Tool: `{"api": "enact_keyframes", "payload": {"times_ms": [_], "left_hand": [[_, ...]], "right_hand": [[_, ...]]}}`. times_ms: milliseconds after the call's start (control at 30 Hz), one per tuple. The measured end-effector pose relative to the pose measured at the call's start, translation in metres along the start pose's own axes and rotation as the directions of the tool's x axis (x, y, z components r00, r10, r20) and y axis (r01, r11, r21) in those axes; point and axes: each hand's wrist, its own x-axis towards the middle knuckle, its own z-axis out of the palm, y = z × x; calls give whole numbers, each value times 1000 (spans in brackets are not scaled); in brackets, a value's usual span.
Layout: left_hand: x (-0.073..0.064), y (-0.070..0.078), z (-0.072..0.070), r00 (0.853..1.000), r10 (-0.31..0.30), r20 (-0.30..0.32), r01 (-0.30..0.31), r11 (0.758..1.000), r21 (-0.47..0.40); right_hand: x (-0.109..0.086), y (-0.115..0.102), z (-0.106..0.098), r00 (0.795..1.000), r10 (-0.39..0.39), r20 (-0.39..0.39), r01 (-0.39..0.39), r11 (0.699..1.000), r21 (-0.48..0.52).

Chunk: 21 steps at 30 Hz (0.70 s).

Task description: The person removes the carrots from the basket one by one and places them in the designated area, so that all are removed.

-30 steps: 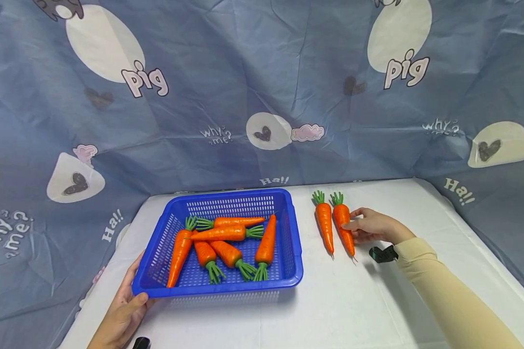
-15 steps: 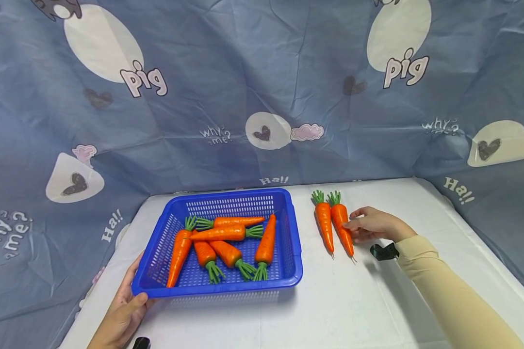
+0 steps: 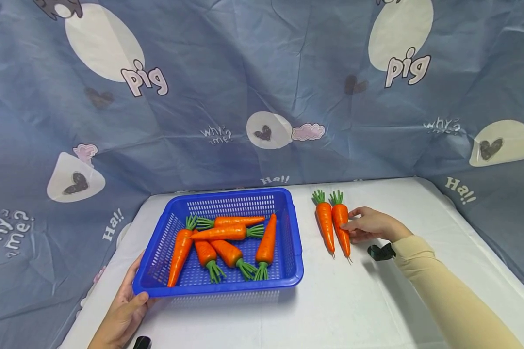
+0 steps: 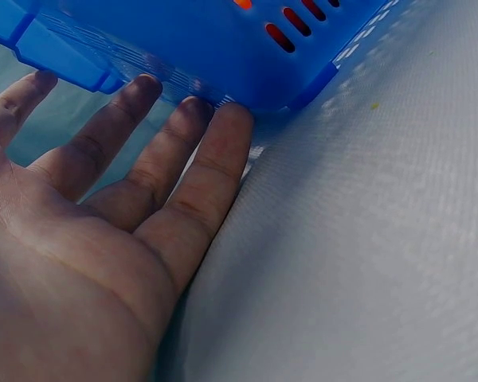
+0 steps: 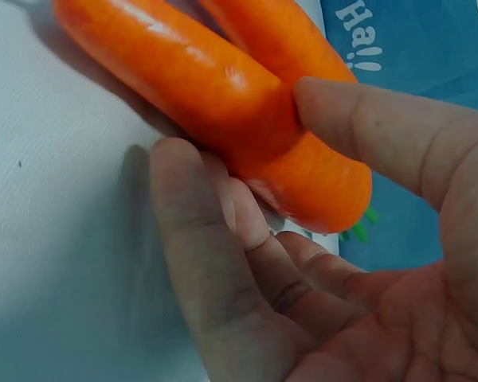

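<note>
"Blue printed cloth [image 3: 227,77] hangs behind, and a white counter [image 3: 353,305] runs up to it. How far along is the work?"

"Part done, I'd judge. The left carrot [image 3: 325,225] and the right carrot [image 3: 341,224] lie outside the blue basket [image 3: 218,290]; six carrots [image 3: 220,233] are inside it."

"Where outside?"

"Near the counter's far edge, side by side, between the basket and the far right corner."

"And the right hand [image 3: 371,227], is its grip wide?"

"Narrow: thumb on one flank, fingers at the other, holding the right carrot, so that one isn't released yet. Whether it touches its neighbour, I can't tell."

"The left hand [image 3: 124,310]?"

"Its grip holds the basket's corner toward the counter's near left, thumb over the rim."

"What's left, then?"

"Little with the pair, I'd say: they lie nearly parallel, and only the right carrot's release looks undone. Those in the basket lie crossed, touched by neither hand."
</note>
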Motion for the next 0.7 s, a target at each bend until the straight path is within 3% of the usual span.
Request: {"api": "enact_keyframes", "payload": {"times_ms": [700], "left_hand": [[-1, -1, -3, 1000, -2, -6, 2, 1000, 0]], "right_hand": [[-4, -10, -8, 1000, -23, 2, 23, 998, -56]]}}
